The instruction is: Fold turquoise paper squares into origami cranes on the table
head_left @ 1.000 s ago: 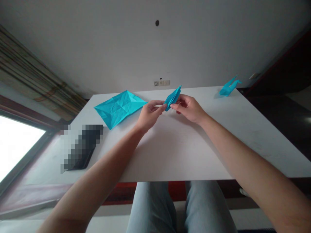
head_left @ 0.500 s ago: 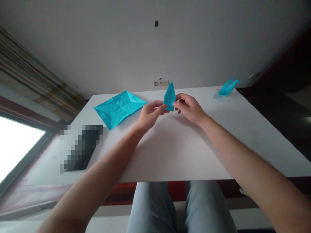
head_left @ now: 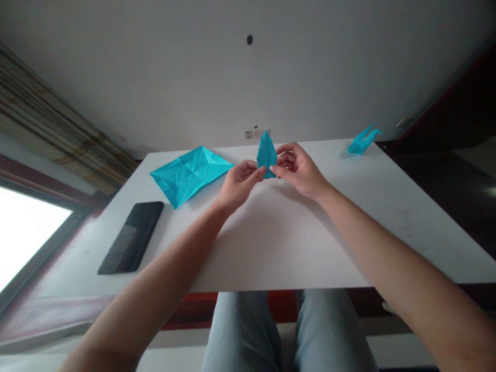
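Observation:
Between my hands a small folded blue origami paper (head_left: 267, 153) stands upright, its narrow tips pointing up and a crease line running down its middle. My left hand (head_left: 241, 182) pinches its lower left edge, thumb in front and fingers behind. On the other side, my right hand (head_left: 301, 170) presses its thumb on the lower right of the front, with the fingers curled at the right edge and partly hidden behind. Left of my left hand a creased, opened-out blue paper sheet (head_left: 191, 173) lies on the white table (head_left: 271, 237).
A finished blue paper crane (head_left: 363, 140) stands at the table's far right corner. On the left lies a black phone (head_left: 132, 237), close to my left forearm. Behind the table rises a wall with sockets (head_left: 256, 134); a curtain (head_left: 50, 113) hangs at the left.
The folded paper has turned so that its creased face shows, and it sits slightly further left. My right thumb has moved left onto its front.

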Demonstrator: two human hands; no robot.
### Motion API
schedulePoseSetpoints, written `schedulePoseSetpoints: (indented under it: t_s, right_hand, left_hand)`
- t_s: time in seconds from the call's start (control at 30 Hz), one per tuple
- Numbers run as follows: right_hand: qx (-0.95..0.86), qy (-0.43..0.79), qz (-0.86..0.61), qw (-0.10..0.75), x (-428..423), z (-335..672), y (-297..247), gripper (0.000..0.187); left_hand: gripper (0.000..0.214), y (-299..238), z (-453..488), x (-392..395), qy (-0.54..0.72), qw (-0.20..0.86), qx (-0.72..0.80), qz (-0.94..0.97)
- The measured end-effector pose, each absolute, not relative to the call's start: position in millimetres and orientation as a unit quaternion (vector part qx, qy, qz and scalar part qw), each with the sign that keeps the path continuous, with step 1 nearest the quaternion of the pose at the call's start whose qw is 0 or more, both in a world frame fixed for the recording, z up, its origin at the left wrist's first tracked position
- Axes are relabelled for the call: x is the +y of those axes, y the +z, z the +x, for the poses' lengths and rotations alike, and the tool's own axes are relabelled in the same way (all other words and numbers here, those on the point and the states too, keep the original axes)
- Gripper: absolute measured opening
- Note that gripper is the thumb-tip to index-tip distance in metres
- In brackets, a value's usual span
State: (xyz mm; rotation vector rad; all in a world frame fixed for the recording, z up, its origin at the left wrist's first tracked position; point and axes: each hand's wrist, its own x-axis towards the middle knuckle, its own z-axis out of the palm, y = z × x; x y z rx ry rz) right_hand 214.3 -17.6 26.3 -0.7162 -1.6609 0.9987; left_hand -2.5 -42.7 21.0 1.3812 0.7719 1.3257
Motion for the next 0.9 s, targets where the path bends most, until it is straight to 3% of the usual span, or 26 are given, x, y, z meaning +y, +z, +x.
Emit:
schedulePoseSetpoints:
  t_s: [0.2,0.37,0.6,0.9]
  right_hand:
    - [-0.69,0.375,-0.306,0.539,-20.2,212.6,24.7,0.054]
    - [-0.701,0.383,-0.297,0.524,-20.7,214.5,28.2,0.045]
    - [-0.705,0.416,-0.292,0.494,-25.3,214.5,32.0,0.049]
    - [-0.7,0.418,-0.303,0.493,-30.4,213.0,40.0,0.025]
  left_hand:
    - [0.066,18.3,-4.9,-41.8,0.57,0.504,0.288,0.581]
    - [0.064,15.6,-6.2,-39.6,0.569,0.493,0.272,0.598]
    - [0.061,15.1,-6.1,-34.4,0.605,0.453,0.284,0.589]
    - [0.057,17.6,-7.4,-40.8,0.584,0.443,0.296,0.612]
